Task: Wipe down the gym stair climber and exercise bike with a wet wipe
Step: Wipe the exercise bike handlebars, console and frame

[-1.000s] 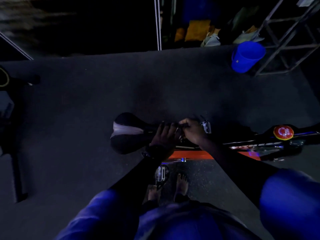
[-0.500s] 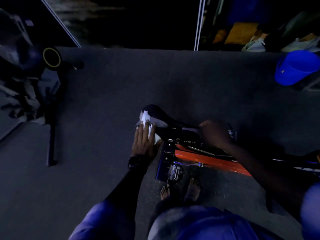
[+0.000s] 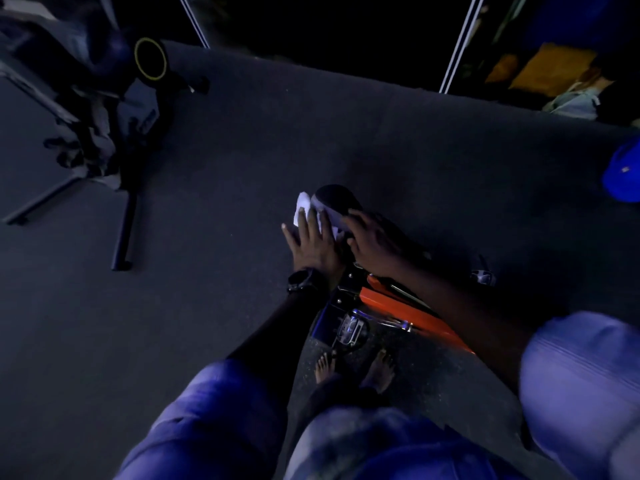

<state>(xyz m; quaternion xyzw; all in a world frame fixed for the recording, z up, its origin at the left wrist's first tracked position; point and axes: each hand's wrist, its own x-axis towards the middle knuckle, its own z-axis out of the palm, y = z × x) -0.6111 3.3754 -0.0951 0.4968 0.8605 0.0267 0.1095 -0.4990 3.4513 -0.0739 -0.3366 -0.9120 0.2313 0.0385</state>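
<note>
White wet wipe (image 3: 302, 206) lies pressed against the rear end of the black padded bike saddle (image 3: 334, 199), a crumpled corner of it sticking out past the fingertips. On it lies the left hand (image 3: 313, 242), fingers stretched flat and slightly spread, pinning the wipe to the saddle's side rather than closing around it; a black wristwatch (image 3: 302, 280) sits on that wrist. Just beside it, the right hand (image 3: 375, 245) rests palm-down on the top of the saddle, fingers loosely extended and nothing visible in its grasp. Below the saddle runs the orange frame beam of the exercise bike (image 3: 408, 315), with a silver metal pedal (image 3: 349, 330) hanging near the person's bare feet (image 3: 356, 370) on the dark grey rubber gym floor (image 3: 214, 258). Both arms wear short pale blue sleeves (image 3: 581, 386). Well apart, at the far left, stands a dark exercise machine with a yellow-rimmed round disc (image 3: 150, 58). A blue plastic bucket (image 3: 623, 174) shows at the right edge.
</note>
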